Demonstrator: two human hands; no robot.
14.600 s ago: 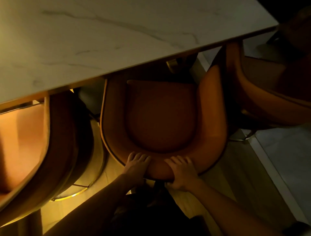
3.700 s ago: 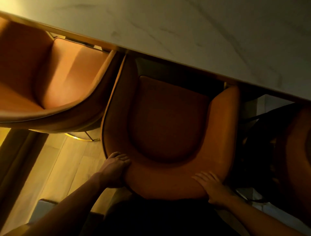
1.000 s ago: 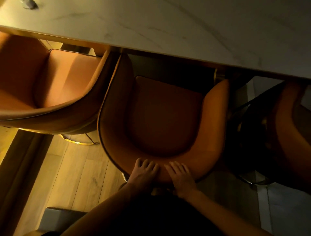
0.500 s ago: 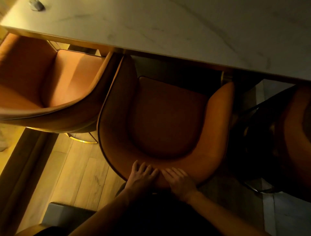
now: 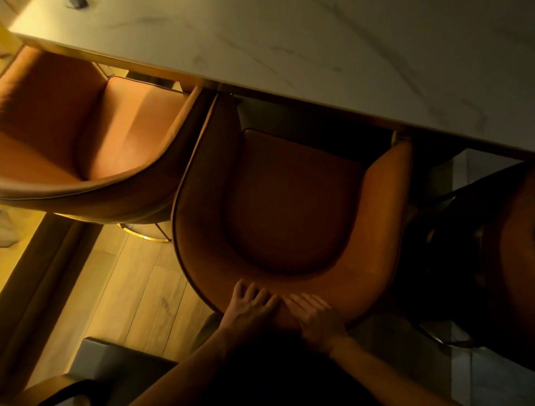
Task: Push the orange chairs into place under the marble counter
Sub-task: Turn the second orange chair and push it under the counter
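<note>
An orange tub chair (image 5: 292,208) stands right in front of me, its seat front tucked under the edge of the white marble counter (image 5: 304,49). My left hand (image 5: 250,307) and my right hand (image 5: 315,316) lie side by side on the top of its curved backrest, fingers straight and spread, pressing on the rim. A second orange chair (image 5: 95,139) stands to the left, partly under the counter and touching the middle chair's arm. A third orange chair (image 5: 515,260) shows at the right edge in deep shadow.
Wooden floor (image 5: 130,295) lies open to the lower left, with a dark strip along its left side. A gold chair base (image 5: 147,234) shows under the left chair. Grey tile floor (image 5: 492,373) is at lower right. A small dark object (image 5: 76,3) sits on the counter's far left.
Both hands stay flat on the backrest's middle. The view has shifted a little; 3.7 s ago the hands were apart on the chair's two rear corners.
</note>
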